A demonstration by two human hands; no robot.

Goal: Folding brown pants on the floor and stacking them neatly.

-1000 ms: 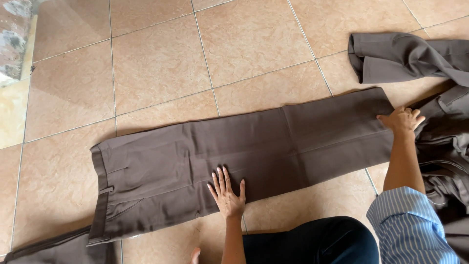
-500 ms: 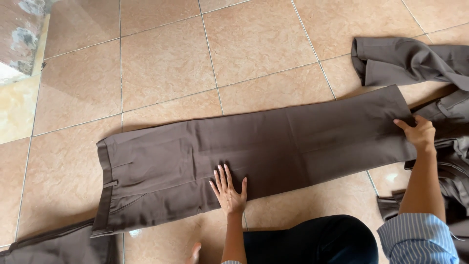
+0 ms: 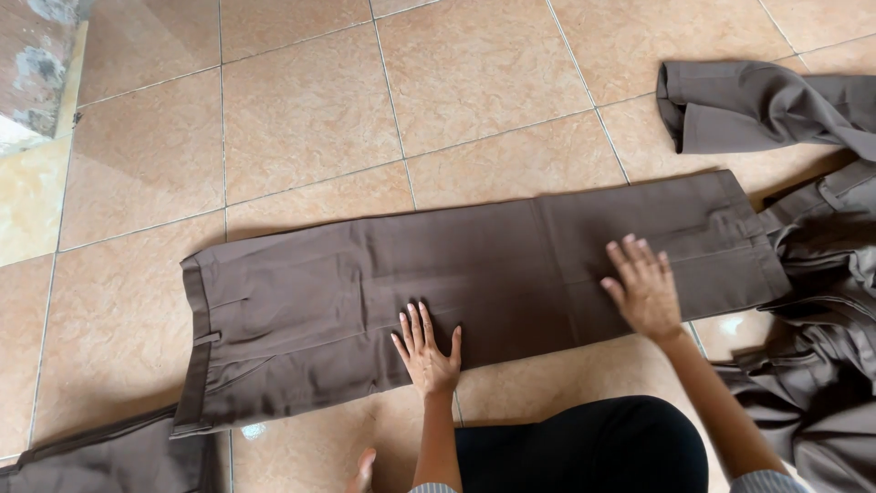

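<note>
two flat hands: my left hand and right hand, fingers spread and grasping nothing, press the brown trousers smooth against the floor.

Bare tiled floor fills the upper left and upper centre of the frame, so a hand can pass freely above the folded brown trousers that stretch across the middle from left to right. On the right side, a heap of brown garments runs from the upper right corner down to the lower right and blocks that edge, touching the trousers' right end. In the lower part, the left hand and right hand lie flat on the trousers, a dark-clothed knee fills the bottom centre, and another brown cloth lies in the lower left corner.
</note>
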